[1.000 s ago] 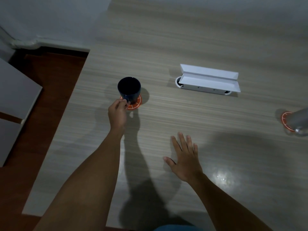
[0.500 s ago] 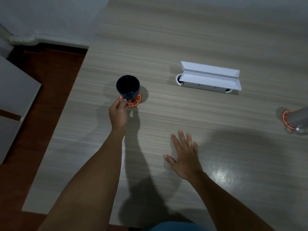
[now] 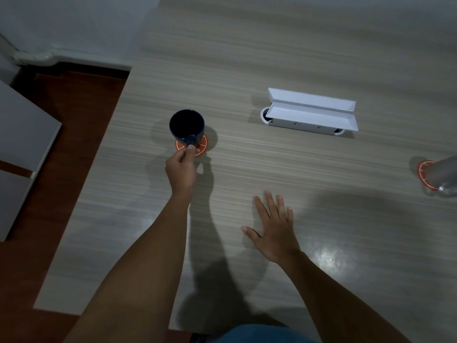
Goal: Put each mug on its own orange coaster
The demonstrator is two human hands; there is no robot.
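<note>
A dark blue mug (image 3: 186, 126) stands on an orange coaster (image 3: 202, 147) at the left of the wooden table (image 3: 247, 58). My left hand (image 3: 181, 167) pinches the mug's handle from the near side. My right hand (image 3: 274, 226) lies flat on the table with its fingers spread, holding nothing. At the right edge of the view a grey mug (image 3: 445, 173) sits on a second orange coaster (image 3: 423, 174); the frame cuts most of that mug off.
A white open box (image 3: 311, 115) lies over a cable slot at the back of the table. The table's left edge drops to a red-brown floor (image 3: 74, 107). Grey cabinet panels (image 3: 19, 144) stand at far left.
Almost nothing moves. My left hand stays on the blue mug's handle and the right hand stays flat; the view has shifted slightly.
</note>
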